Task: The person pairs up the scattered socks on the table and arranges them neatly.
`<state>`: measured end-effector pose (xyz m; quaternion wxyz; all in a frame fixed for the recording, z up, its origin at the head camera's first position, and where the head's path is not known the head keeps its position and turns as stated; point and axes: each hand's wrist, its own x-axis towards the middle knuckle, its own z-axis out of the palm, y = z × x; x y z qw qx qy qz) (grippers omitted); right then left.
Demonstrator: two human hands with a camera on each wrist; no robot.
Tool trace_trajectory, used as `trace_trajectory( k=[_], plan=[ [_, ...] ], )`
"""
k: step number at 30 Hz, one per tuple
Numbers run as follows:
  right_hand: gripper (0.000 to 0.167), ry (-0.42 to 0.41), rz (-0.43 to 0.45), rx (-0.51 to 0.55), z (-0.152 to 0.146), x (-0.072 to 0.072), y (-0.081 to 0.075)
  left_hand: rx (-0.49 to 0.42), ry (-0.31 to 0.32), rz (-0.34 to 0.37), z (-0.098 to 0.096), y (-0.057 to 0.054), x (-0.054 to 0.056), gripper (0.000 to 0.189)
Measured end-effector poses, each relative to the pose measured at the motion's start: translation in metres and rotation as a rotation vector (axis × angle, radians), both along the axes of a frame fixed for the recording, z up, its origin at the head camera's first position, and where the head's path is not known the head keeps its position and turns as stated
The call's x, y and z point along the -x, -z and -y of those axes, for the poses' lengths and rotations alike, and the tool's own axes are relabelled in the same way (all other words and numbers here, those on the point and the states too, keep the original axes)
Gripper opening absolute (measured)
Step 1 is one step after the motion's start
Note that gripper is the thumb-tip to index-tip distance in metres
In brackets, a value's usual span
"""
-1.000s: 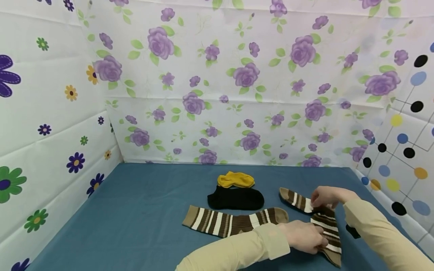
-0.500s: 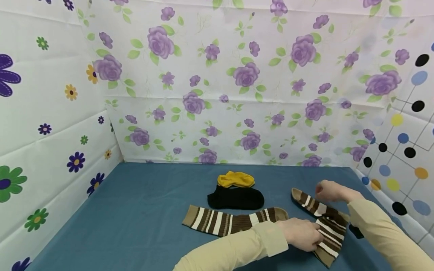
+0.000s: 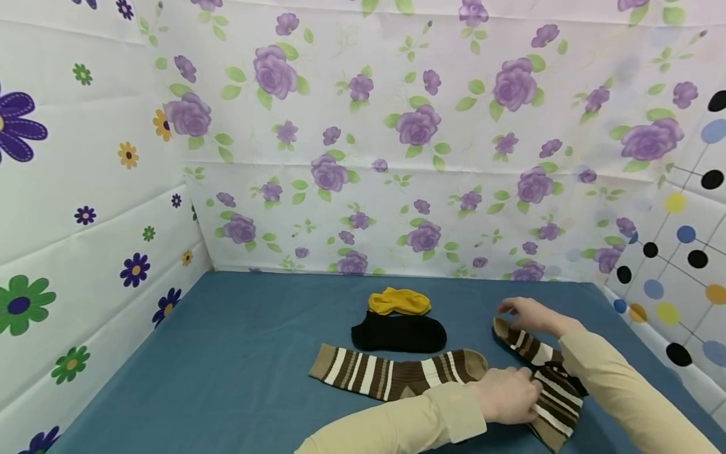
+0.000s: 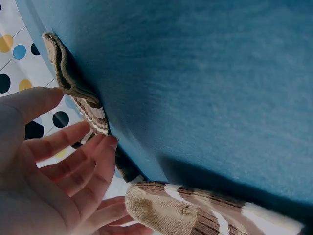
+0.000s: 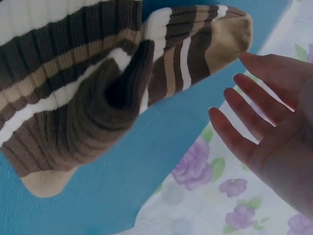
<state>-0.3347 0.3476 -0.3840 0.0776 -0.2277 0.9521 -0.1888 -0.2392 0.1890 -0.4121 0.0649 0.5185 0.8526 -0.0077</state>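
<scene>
A brown, white and tan striped sock (image 3: 558,403) lies bent at the right of the blue table, its toe angled to the back. My left hand (image 3: 507,396) is at its left edge; in the left wrist view the fingers (image 4: 100,169) are loosely extended beside the sock near its tan cuff (image 4: 58,58). By the tan toe (image 5: 232,41) is my right hand (image 3: 530,315), fingers apart, thumb tip right at the toe in the right wrist view. A matching striped sock (image 3: 371,373) lies flat to the left, partly behind my left sleeve.
A black ankle sock (image 3: 399,333) and a yellow sock (image 3: 399,301) lie behind the flat striped sock. Something black (image 3: 577,386) shows partly beneath my right forearm. Patterned cloth walls (image 3: 351,208) border the table at the back and sides.
The bent striped sock has shifted right. My right hand has let go of its middle, lifted away, and moved left to the toe. My left hand stays at its edge.
</scene>
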Motion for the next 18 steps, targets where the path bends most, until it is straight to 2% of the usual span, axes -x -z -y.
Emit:
trace_trajectory(
  k=[8, 18],
  plan=[
    [0.042, -0.028, 0.036, 0.0, 0.01, 0.003, 0.008, 0.039, -0.095, -0.031, -0.002, 0.004, -0.002, 0.023],
    [0.031, -0.032, 0.008, 0.019, 0.012, 0.004, 0.014, 0.082, -0.163, 0.01, -0.007, 0.008, -0.005, 0.029]
  ],
)
